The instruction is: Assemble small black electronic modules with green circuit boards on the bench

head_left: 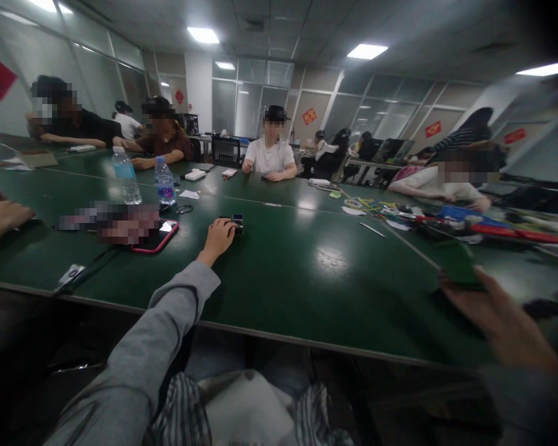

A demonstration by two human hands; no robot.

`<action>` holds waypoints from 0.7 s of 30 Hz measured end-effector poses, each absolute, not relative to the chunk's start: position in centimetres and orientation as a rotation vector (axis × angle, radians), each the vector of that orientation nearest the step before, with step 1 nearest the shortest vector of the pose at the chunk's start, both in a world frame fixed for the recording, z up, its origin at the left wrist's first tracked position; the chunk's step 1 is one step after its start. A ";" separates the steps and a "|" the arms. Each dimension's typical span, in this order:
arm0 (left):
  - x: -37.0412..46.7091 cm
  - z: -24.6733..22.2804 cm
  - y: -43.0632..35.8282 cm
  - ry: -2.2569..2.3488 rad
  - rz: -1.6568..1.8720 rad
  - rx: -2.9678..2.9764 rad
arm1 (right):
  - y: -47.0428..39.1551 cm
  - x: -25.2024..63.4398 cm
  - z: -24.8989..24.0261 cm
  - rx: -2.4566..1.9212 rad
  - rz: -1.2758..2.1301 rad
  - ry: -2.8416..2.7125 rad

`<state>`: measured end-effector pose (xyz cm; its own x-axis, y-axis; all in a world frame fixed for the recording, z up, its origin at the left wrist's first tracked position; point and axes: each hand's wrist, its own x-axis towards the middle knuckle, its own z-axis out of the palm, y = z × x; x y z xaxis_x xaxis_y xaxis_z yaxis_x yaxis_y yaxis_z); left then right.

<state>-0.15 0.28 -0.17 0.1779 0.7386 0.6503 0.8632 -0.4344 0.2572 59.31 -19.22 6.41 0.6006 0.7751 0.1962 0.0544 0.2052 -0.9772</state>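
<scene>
My left hand (219, 238) reaches out across the green bench (307, 266), fingers resting on a small dark box (237, 223). My right hand (488, 310), blurred at the edge, holds a dark green card (456, 263). A pink-cased phone (157, 237) lies just left of the box.

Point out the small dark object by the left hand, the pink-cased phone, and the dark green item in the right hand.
small dark object (237, 222), head view, top face.
pink-cased phone (160, 238), head view, screen.
dark green item (458, 263), head view, upper face.
</scene>
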 end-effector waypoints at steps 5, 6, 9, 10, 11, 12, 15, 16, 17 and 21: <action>-0.1 -0.2 0.3 -1.582 -1.096 -2.278 | -13.7 47.3 6.2 -1.103 1.114 -0.753; -0.1 -0.1 0.3 -1.580 -1.096 -2.280 | -12.8 44.5 6.1 -1.079 1.195 -0.812; -0.1 -0.1 0.3 -1.572 -1.100 -2.278 | -10.5 37.0 5.1 -1.120 1.363 -1.041; -0.1 -0.1 0.3 -1.569 -1.100 -2.276 | -9.9 35.1 4.5 -1.144 1.414 -1.110; -0.1 -0.1 0.3 -1.568 -1.099 -2.276 | -9.4 33.4 4.0 -1.170 1.447 -1.169; -0.1 -0.1 0.3 -1.569 -1.095 -2.277 | -9.0 32.0 3.4 -1.198 1.460 -1.222; -0.1 -0.1 0.3 -1.579 -1.084 -2.285 | -8.4 29.2 2.3 -1.283 1.390 -1.369; -0.1 0.0 0.3 -1.580 -1.085 -2.285 | -8.4 28.6 2.1 -1.313 1.336 -1.413; -0.1 0.0 0.3 -1.577 -1.089 -2.285 | -8.6 28.2 2.1 -1.344 1.269 -1.454; -0.1 0.1 0.1 -1.572 -1.097 -2.288 | -9.1 27.5 2.2 -1.461 1.025 -1.571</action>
